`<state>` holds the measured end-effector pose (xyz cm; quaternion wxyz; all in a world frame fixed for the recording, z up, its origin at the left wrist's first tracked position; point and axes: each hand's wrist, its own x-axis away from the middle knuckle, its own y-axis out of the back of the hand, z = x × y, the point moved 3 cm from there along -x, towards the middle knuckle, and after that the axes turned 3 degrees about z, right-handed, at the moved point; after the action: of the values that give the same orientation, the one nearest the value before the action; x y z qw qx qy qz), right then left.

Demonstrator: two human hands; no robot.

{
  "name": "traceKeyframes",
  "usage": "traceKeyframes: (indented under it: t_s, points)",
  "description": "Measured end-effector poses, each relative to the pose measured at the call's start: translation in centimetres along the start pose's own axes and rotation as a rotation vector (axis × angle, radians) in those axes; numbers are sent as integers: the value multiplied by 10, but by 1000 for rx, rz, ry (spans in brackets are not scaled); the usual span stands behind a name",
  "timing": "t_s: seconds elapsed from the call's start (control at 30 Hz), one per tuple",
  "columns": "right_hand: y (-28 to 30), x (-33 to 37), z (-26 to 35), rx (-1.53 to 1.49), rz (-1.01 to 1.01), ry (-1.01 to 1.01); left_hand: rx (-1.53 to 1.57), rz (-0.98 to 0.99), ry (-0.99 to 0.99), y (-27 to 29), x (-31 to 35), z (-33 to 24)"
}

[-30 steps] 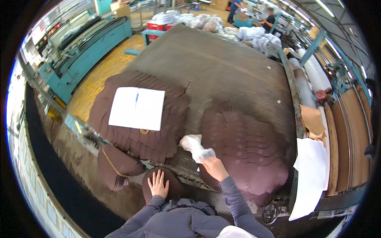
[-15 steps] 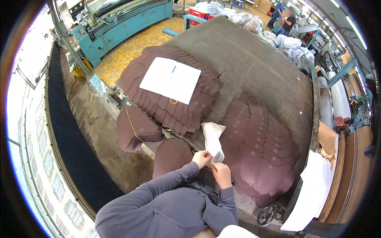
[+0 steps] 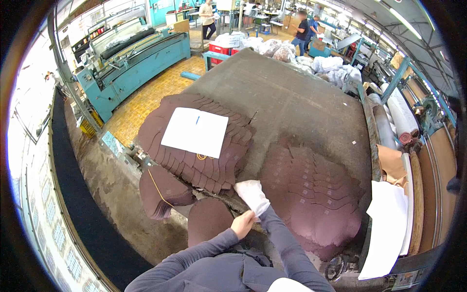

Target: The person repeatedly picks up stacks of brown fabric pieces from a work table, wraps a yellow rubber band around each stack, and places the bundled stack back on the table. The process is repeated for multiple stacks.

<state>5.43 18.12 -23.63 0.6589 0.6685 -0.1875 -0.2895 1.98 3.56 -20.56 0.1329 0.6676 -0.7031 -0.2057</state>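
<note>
My left hand [image 3: 243, 224] pinches the near edge of a white bag [image 3: 250, 193] in front of me. The right forearm in its grey sleeve reaches up to the bag's mouth, and my right hand is hidden, seemingly inside the bag, so its fingers do not show. The bag lies between two spreads of brown cut pieces. To the left is the overlapping pile of brown pieces [image 3: 219, 168], bearing an open white notebook [image 3: 192, 138] with a blue pen [image 3: 197, 120]. On the right lie more brown pieces [image 3: 316, 204], with small pale labels.
A stack of brown pieces [image 3: 160, 194] with a yellow cord sits at the table's left edge, near another brown piece [image 3: 209, 221]. White sheets [image 3: 389, 224] and fabric rolls [image 3: 401, 117] line the right. A teal machine [image 3: 136, 73] stands far left; people are beyond the table.
My right hand has gone from pinching the bag's near end to out of sight at its mouth. The bag has swung leftward and looks fuller. The view has tilted up.
</note>
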Motion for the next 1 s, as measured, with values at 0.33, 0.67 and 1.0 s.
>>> traceKeyframes:
  t_s: [0.33, 0.67, 1.0]
  points:
    - [32, -22, -65, -515, 169, -240, 348, -108, 186, 23, 20, 42]
    - [32, -15, -196, -304, -68, -404, -464, -473, 256, 84, 52, 86]
    - [171, -83, -110, -939, -151, -410, -722, -267, 263, 60, 72, 113]
